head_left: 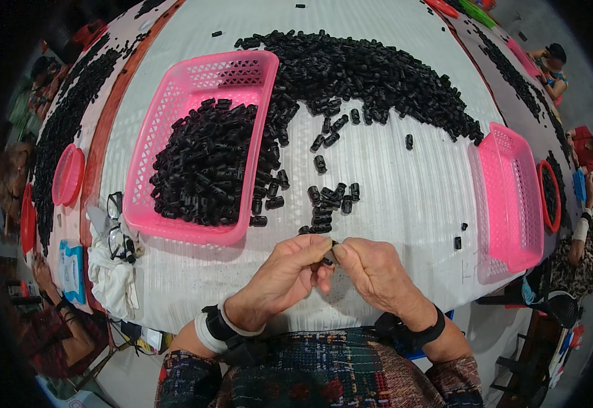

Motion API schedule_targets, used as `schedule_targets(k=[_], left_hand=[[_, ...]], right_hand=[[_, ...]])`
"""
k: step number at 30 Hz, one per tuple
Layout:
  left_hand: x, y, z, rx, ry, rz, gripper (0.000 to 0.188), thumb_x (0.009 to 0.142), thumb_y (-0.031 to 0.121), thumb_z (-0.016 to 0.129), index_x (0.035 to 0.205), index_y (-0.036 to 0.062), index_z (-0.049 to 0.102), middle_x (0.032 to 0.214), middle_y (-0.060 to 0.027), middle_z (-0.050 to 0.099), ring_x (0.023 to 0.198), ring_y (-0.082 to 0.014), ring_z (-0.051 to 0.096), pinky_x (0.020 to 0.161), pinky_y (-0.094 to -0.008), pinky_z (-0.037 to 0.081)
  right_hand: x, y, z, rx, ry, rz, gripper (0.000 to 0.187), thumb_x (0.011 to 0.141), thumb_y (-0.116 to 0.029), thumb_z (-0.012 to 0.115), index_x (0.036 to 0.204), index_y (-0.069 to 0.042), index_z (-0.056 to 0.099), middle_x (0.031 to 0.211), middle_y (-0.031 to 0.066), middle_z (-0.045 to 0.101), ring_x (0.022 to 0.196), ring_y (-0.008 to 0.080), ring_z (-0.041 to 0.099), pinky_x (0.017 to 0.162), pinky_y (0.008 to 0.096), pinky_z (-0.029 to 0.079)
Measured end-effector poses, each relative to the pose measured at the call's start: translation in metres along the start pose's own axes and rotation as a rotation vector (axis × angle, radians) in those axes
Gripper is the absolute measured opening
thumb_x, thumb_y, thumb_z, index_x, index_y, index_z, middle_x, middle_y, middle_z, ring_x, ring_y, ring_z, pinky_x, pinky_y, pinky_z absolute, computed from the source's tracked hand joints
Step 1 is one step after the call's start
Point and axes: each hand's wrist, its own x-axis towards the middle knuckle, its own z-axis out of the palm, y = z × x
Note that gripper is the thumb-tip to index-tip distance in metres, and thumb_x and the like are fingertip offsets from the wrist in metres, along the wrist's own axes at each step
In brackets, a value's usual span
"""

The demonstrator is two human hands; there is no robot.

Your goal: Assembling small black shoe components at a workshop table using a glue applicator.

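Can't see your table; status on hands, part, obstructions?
Left hand and right hand closed on small black part, mostly covered. Loose black parts just ahead. Pink basket ahead-left, apart from hands.

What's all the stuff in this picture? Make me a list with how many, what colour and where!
small parts: too many to count, black, heaped and scattered on the table, in the left basket, on side tables
left basket: 1, pink, on the table
right basket: 1, pink, table's right side
table: 1, white, middle
white cloth: 1, white, table's left edge
glasses: one or two pairs, black-framed, by the cloth
packet: 1, blue and white, far left
oval trays: at least 3, reddish, both sides
other people: several, mixed clothes, around the edges
held part: 1, black, between the hands
black wristbands: 2, black, both wrists
left hand: 1, bare, lower middle
right hand: 1, bare, beside it
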Motion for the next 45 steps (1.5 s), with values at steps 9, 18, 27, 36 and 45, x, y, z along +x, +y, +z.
schedule_targets(k=[9, 18, 27, 36, 45], left_hand=[[-0.004, 0.002, 0.004, -0.002, -0.015, 0.027, 0.018, 0.089, 0.018, 0.051, 0.093, 0.001, 0.055, 0.076, -0.0041, 0.056, 0.063, -0.0106, 0.053, 0.053, -0.0248, 0.046], [-0.008, 0.0, 0.008, -0.026, -0.044, 0.075, 0.02, 0.089, 0.019, 0.049, 0.094, 0.001, 0.055, 0.08, -0.0074, 0.058, 0.066, -0.0131, 0.055, 0.057, -0.0252, 0.046], [-0.011, 0.002, 0.011, -0.059, -0.109, 0.067, 0.012, 0.089, 0.014, 0.049, 0.086, 0.0035, 0.055, 0.082, -0.0047, 0.058, 0.069, -0.0102, 0.055, 0.06, -0.0242, 0.047], [-0.012, 0.0, 0.009, -0.067, -0.124, 0.08, 0.013, 0.087, 0.013, 0.052, 0.091, 0.0012, 0.057, 0.087, -0.0053, 0.06, 0.074, -0.0101, 0.056, 0.063, -0.0234, 0.048], [-0.011, 0.0, 0.008, -0.062, -0.109, 0.084, 0.013, 0.087, 0.012, 0.052, 0.091, 0.0009, 0.058, 0.087, -0.006, 0.06, 0.075, -0.0111, 0.058, 0.065, -0.0238, 0.05]], right_hand=[[-0.004, -0.024, -0.011, -0.13, 0.287, -0.266, 0.031, 0.063, -0.013, 0.071, 0.088, 0.0, 0.057, 0.078, 0.0099, 0.052, 0.06, 0.0214, 0.054, 0.048, 0.029, 0.044], [-0.005, -0.014, 0.011, -0.506, 0.439, -0.59, 0.031, 0.063, -0.009, 0.066, 0.091, 0.004, 0.062, 0.068, 0.0055, 0.052, 0.05, 0.0142, 0.046, 0.04, 0.0261, 0.033], [-0.011, -0.021, 0.01, -0.521, 0.407, -0.562, 0.031, 0.062, -0.003, 0.071, 0.09, 0.003, 0.061, 0.066, 0.0062, 0.054, 0.049, 0.0152, 0.048, 0.042, 0.0267, 0.035], [-0.009, -0.016, 0.014, -0.485, 0.452, -0.637, 0.027, 0.062, -0.002, 0.067, 0.086, 0.007, 0.06, 0.061, 0.005, 0.048, 0.047, 0.0142, 0.044, 0.039, 0.0266, 0.031], [-0.014, -0.019, 0.013, -0.49, 0.417, -0.58, 0.028, 0.061, 0.001, 0.071, 0.086, 0.001, 0.059, 0.065, 0.0065, 0.052, 0.049, 0.0169, 0.048, 0.043, 0.0277, 0.036]])
